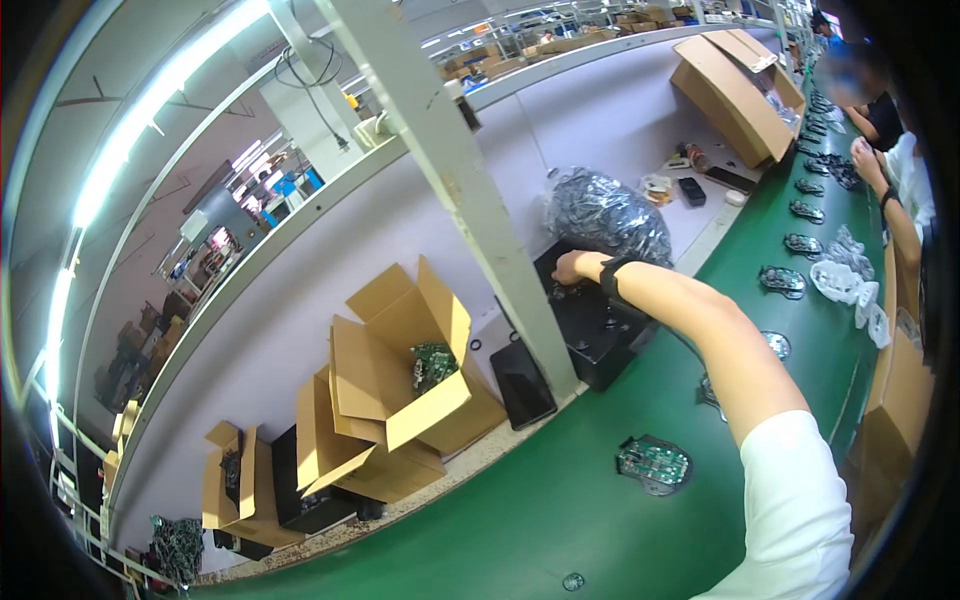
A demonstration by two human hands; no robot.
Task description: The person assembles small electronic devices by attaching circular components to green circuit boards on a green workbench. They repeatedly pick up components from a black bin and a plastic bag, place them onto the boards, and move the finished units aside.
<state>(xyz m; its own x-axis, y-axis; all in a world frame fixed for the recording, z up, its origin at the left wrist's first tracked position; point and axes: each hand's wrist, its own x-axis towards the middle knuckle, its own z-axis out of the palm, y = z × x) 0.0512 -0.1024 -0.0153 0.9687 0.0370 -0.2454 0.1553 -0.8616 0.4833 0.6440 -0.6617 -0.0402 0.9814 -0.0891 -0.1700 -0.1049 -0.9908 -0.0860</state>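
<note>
My right hand (571,267) reaches over the black bin (612,350) beside the grey post. Its fingers are bent and closed down into the bin among small parts; what they hold is too small to make out. A black band (611,277) is on that wrist. Beneath my arm runs the green belt (560,480). On it, left of my sleeve, lies a dark mouse-shaped shell with a green circuit board (654,464). Another such shell (709,392) is partly hidden behind my arm. My left hand is not in view.
A large plastic bag (608,215) sits behind the bin. Open cardboard boxes (435,330) line the belt's left side, one holding circuit boards (433,368). More shells (781,281) run up the belt, near plastic bags (843,283). A co-worker's arm (900,205) is at right.
</note>
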